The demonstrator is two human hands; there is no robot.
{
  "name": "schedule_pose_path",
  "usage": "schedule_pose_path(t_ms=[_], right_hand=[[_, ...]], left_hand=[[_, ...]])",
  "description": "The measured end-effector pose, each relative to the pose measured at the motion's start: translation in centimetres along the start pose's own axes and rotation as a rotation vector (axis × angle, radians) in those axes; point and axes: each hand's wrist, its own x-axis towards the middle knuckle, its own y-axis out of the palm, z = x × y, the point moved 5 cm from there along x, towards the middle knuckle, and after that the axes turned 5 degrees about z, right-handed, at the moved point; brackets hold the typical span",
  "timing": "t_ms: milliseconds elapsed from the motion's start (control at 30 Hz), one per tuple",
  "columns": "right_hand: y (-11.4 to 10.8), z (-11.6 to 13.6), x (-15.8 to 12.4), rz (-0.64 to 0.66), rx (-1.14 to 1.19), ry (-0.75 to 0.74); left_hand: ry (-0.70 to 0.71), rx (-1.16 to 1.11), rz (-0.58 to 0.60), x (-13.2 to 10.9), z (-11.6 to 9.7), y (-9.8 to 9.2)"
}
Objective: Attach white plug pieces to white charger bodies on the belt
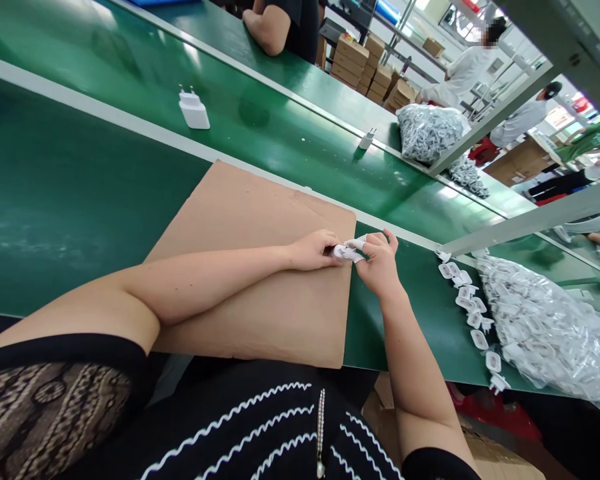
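Workshop: from my remote seat I see a green bench [70, 200], a white rail [80, 100] along its far edge and a green line beyond. A brown cardboard sheet [260, 213] reaches the bench's near edge and extends well left of the hands. The white plug adapter [341, 253] is above the sheet's right edge. Left hand [316, 250]: fingers pinching it. Right hand [379, 260]: thumb and forefinger, white-wrapped, pinching its other end; remaining fingers raised. To the right, loose plug pieces [464, 301] and a bulging clear bag [550, 327] bound the space, under a slanting metal bar [525, 217]. Beyond the rail, two chargers [195, 112] stand well apart.
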Motion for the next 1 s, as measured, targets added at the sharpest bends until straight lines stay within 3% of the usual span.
schedule_pose_path(t_ms=[133,367,600,700,833,900,1000], right_hand=[[-0.1,0.7,0.2,0.020,-0.085,0.001],[0.3,1.7,-0.3,0.008,-0.156,0.167],[0.6,1.2,-0.5,-0.035,-0.084,0.218],[1.5,0.8,-1.8,-0.128,0.104,0.267],[3.7,-0.6,-3.2,-0.371,0.605,0.378],[5.1,-1.5,-3.3,-0.455,0.835,0.454],[6.4,-2.3,-3.1,-0.565,0.972,0.576]], left_hand=[[0.004,0.019,-0.005,-0.2,-0.4,0.0],[0.034,0.055,-0.090,-0.6,-0.3,0.4],[0.021,-0.092,-0.125,-0.9,-0.4,0.1],[0.033,0.073,-0.113,-1.0,-1.6,0.1],[-0.061,0.215,-0.043,-1.0,-1.5,-0.2],[-0.126,0.242,-0.009,-0.9,-1.0,-1.2],[-0.275,0.296,-0.075,0.6,-1.2,-4.2]])
